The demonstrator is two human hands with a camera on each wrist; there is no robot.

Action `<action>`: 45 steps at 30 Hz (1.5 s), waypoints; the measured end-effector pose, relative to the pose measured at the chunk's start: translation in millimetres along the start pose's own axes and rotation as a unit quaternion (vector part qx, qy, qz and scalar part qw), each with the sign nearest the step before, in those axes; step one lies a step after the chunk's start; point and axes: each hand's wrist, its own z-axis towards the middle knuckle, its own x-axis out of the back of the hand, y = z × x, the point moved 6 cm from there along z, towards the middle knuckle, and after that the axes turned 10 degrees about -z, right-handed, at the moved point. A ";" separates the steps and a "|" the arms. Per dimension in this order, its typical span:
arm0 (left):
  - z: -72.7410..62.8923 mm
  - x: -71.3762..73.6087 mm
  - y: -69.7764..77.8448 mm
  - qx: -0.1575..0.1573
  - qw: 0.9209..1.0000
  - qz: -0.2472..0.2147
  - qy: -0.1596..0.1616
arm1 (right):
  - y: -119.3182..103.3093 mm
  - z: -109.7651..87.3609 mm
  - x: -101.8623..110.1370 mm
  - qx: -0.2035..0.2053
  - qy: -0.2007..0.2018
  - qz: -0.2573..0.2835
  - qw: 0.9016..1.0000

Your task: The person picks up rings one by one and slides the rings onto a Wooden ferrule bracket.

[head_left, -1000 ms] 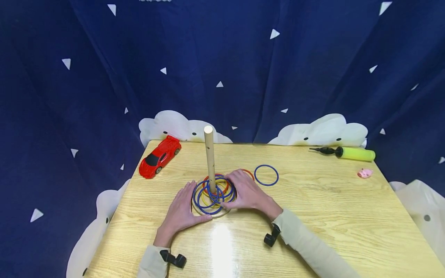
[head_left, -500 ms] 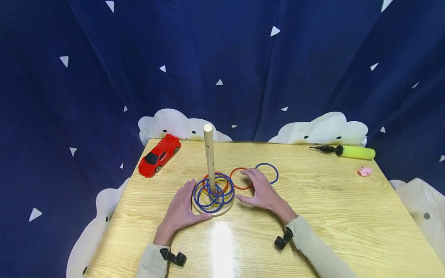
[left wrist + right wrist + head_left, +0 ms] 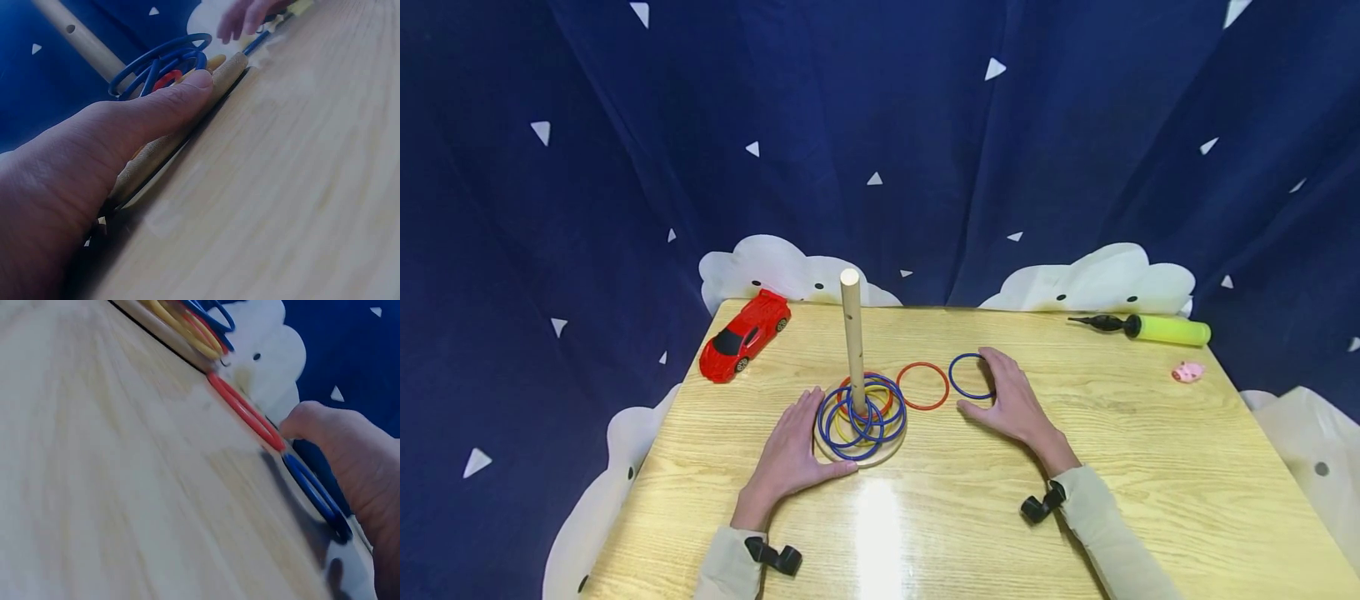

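Observation:
A wooden peg (image 3: 853, 342) stands upright on a round wooden base (image 3: 883, 456), with several blue, red and yellow rings lying loosely around its foot. My left hand (image 3: 790, 454) holds the base at its left side, fingers along the far rim and thumb at the near edge; in the left wrist view the thumb lies on the base's rim (image 3: 232, 70). To the right, my right hand (image 3: 1013, 400) is at a blue ring (image 3: 951, 377) flat on the table, thumb and fingers spread and covering its right side. A red ring (image 3: 925, 408) lies between that ring and the base.
A red toy car (image 3: 745, 337) sits at the table's back left. At the back right lies a yellow-green hand pump (image 3: 1168, 329) with a black nozzle, and a small pink pig toy (image 3: 1187, 372) is nearer. A dark blue curtain (image 3: 910, 108) hangs behind the table.
My right hand has left the rings on the base and moved right, past the red ring, to the loose blue ring. My left hand keeps its place at the base.

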 end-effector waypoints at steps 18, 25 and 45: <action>0.3 -1.3 -0.5 0.002 1.000 0.002 -0.004 | 28.0 -1.8 -9.7 -0.072 -0.019 -0.054 0.996; 0.6 -1.8 -1.8 -0.001 1.000 0.000 0.002 | 25.3 -1.8 -7.4 -0.063 0.002 -0.064 0.996; 0.7 -0.6 1.0 0.003 1.000 -0.001 -0.004 | -2.8 15.2 38.3 -0.061 0.096 0.052 0.992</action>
